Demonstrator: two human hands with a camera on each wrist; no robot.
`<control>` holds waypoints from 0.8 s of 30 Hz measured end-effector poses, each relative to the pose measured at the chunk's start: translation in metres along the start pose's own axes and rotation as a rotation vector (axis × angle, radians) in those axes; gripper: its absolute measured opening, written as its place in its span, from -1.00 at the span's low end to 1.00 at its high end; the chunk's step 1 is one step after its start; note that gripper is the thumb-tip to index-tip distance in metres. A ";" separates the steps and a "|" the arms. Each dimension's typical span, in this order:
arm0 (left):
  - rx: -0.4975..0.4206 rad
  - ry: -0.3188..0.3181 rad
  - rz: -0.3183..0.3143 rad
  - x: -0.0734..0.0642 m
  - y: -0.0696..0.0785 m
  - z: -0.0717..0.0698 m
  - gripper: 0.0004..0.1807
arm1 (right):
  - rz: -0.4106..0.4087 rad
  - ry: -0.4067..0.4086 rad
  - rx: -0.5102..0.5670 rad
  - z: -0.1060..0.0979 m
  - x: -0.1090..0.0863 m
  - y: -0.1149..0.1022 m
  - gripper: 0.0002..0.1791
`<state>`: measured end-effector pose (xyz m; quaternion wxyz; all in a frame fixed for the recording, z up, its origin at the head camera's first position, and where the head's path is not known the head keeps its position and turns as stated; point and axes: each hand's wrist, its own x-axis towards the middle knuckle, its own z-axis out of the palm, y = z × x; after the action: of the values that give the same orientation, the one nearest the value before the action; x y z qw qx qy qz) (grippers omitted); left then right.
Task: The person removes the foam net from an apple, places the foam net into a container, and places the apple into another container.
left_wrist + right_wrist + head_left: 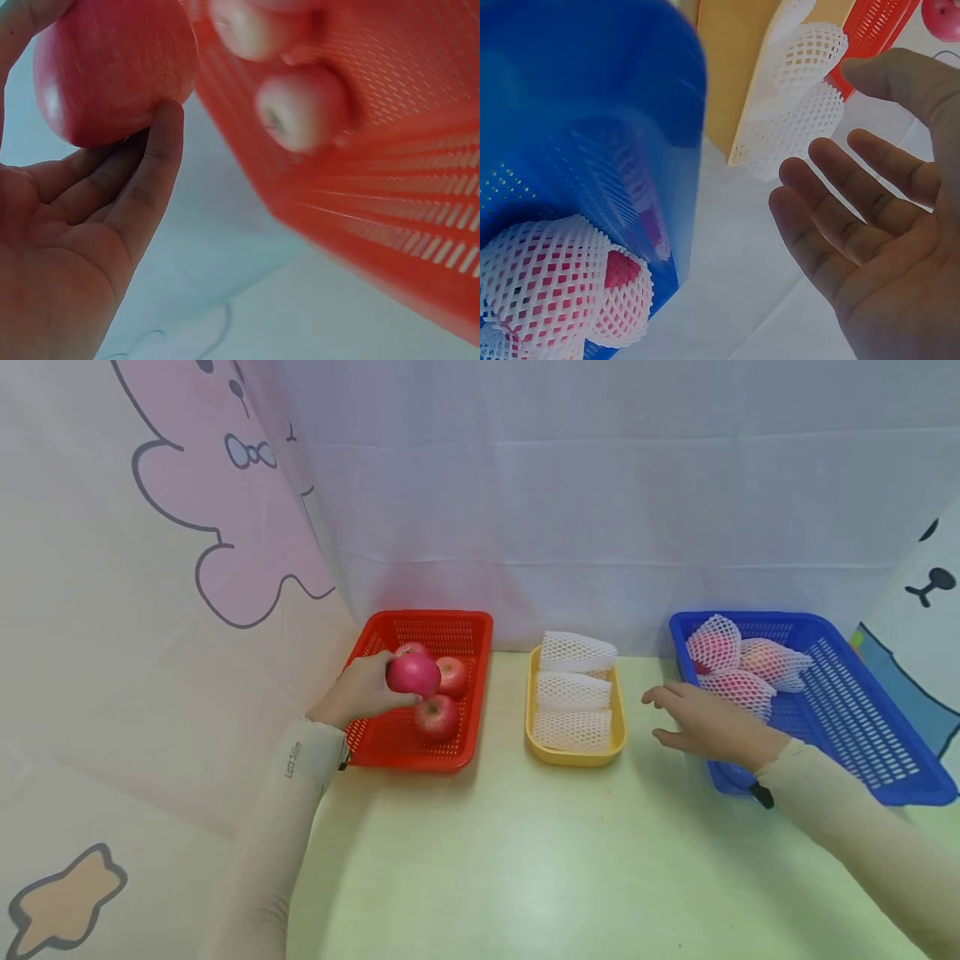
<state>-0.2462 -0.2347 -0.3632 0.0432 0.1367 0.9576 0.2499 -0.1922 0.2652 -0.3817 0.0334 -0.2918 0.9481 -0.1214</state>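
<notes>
My left hand (367, 687) grips a red apple (415, 674) above the red basket (468, 743), fingers and thumb around its sides. In the left wrist view the held apple (112, 71) stands above the basket's rim. Below it, several more apples (437, 718) lie in the basket. My right hand (708, 721) hovers between the yellow tray (577, 759) and the blue basket (885, 735), holding nothing, its fingers loosely bent in the right wrist view. White foam net sleeves (573, 691) lie in the yellow tray. Net-wrapped apples (738, 687) sit at the blue basket's left side.
The baskets and tray stand in a row along the back of the pale table (525, 860). A white curtain (585, 510) hangs right behind them. A printed cloth (150, 693) borders the left side. A black strap end hangs by the right wrist.
</notes>
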 end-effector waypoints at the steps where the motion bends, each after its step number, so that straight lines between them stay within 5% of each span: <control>1: 0.014 -0.006 -0.022 0.007 -0.006 0.000 -0.37 | 0.001 0.003 0.002 0.000 -0.001 0.001 -0.50; 6: 0.079 -0.064 -0.149 0.032 -0.032 0.006 -0.51 | -0.008 0.013 0.007 0.004 -0.005 0.003 -0.51; 13: 0.079 -0.199 -0.329 0.048 -0.062 0.017 -0.53 | -0.021 0.029 -0.004 0.009 -0.010 0.002 -0.52; 18: 0.102 -0.254 -0.353 0.058 -0.086 0.026 -0.50 | -0.004 0.016 0.002 0.009 -0.013 0.002 -0.52; 24: 0.125 -0.284 -0.338 0.066 -0.078 0.025 -0.49 | 0.025 0.016 -0.010 0.010 -0.016 0.009 -0.54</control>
<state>-0.3240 -0.2700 -0.4244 0.2100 0.0106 0.9649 0.1576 -0.1825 0.2796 -0.3941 0.0259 -0.2792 0.9525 -0.1187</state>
